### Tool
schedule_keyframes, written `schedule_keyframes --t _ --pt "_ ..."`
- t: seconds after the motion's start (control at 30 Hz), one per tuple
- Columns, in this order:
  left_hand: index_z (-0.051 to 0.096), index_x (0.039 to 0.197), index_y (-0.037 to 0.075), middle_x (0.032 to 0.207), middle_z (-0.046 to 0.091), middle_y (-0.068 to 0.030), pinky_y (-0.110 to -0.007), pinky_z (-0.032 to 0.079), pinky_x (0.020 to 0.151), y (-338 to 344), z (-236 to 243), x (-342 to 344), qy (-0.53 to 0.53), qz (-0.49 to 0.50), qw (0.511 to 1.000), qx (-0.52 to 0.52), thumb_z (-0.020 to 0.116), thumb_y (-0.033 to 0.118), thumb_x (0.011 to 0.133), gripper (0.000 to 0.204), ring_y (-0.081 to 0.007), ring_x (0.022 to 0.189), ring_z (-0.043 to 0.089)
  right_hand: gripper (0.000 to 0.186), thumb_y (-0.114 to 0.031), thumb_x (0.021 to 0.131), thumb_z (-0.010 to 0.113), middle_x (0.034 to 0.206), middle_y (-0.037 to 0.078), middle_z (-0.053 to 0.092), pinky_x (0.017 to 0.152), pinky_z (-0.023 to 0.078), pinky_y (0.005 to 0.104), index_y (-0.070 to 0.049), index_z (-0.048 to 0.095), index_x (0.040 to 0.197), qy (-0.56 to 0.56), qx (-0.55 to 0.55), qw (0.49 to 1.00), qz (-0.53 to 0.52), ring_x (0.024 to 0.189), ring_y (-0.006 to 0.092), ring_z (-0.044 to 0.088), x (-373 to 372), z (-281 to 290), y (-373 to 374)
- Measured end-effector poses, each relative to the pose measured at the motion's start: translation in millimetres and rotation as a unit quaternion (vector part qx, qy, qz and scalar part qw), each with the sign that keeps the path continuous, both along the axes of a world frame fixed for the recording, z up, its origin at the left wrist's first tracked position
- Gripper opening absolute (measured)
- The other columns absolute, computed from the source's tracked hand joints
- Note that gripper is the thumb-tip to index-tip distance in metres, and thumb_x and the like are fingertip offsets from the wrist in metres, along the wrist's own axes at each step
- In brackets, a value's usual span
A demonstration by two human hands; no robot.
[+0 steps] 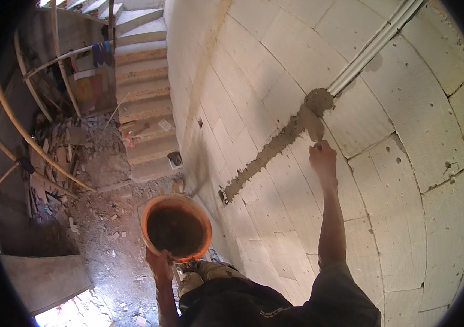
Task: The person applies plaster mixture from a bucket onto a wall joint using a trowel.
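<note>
My left hand grips the rim of an orange bucket, whose inside looks dark; how much is in it I cannot tell. The bucket hangs in front of my body, to the left. My right hand is raised to the wall, closed round the handle of a trowel. Its blade lies at the upper part of a strip of wet grey mortar. That strip slants down to the left across the pale block wall, ending near a small dark box in the wall.
White conduit pipes run up the wall from the mortar's top end. Concrete stairs with rough brick edges rise at the far left. Bent wooden poles stand left of them. Rubble litters the floor, and a grey board lies lower left.
</note>
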State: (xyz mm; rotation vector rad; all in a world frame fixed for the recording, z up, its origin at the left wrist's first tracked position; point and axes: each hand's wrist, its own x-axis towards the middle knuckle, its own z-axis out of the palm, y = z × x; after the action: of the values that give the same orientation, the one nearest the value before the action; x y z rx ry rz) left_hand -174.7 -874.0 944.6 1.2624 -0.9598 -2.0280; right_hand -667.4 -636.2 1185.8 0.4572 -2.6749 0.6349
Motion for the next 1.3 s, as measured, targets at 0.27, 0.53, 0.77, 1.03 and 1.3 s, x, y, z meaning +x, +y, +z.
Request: schedule_keyframes --t 0.27,0.53,0.77,1.03,1.3 --pt "0.054 0.135 0.006 0.093 0.063 -0.0060 -0.025 0.048 0.049 5.2 7.7 -4.5 0.056 0.028 0.998 0.007 0.058 -0.010 0.077 0.061 -0.0123 0.065 0.061 0.025 -0.021 0.089 0.076 0.083 0.017 0.073 0.074 0.053 0.0406 0.002 0.068 0.093 -0.011 -0.041 0.998 -0.046 0.073 0.0256 0.067 35.7 41.0 43.9" --pt "0.057 0.132 0.005 0.084 0.062 -0.0047 -0.025 0.043 0.046 6.5 11.1 -9.0 -0.014 0.017 1.000 0.003 0.059 -0.010 0.076 0.058 -0.0117 0.055 0.057 0.021 -0.019 0.094 0.071 0.083 0.024 0.072 0.073 0.056 0.0491 -0.001 0.066 0.104 0.052 -0.014 0.995 0.087 0.078 0.0415 0.072 51.0 11.2 8.9" --pt "0.056 0.138 0.005 0.104 0.067 -0.0033 -0.024 0.055 0.062 1.3 23.6 -24.1 0.059 -0.017 0.998 0.003 0.057 -0.014 0.078 0.063 -0.0116 0.075 0.065 0.027 -0.022 0.093 0.069 0.089 0.027 0.073 0.079 0.057 0.0539 0.001 0.066 0.107 0.100 0.076 0.992 -0.013 0.090 0.0477 0.073 -22.0 43.1 -35.4" --pt "0.055 0.142 0.006 0.108 0.067 -0.0041 -0.024 0.055 0.063 3.6 15.3 -27.7 0.027 -0.026 0.999 -0.014 0.055 -0.015 0.077 0.068 -0.0124 0.079 0.066 0.034 -0.029 0.091 0.077 0.076 0.013 0.069 0.065 0.051 0.0404 0.003 0.066 0.091 0.063 -0.047 0.997 -0.026 0.069 0.0215 0.066 4.4 109.4 20.6" --pt "0.056 0.137 0.005 0.103 0.067 -0.0044 -0.025 0.054 0.059 0.0 21.5 -19.5 0.076 -0.067 0.995 -0.023 0.060 -0.010 0.081 0.058 -0.0119 0.077 0.066 0.026 -0.024 0.095 0.074 0.082 0.015 0.072 0.072 0.052 0.0398 0.002 0.070 0.100 0.093 -0.089 0.991 -0.041 0.074 0.0231 0.065 79.0 120.4 62.2"
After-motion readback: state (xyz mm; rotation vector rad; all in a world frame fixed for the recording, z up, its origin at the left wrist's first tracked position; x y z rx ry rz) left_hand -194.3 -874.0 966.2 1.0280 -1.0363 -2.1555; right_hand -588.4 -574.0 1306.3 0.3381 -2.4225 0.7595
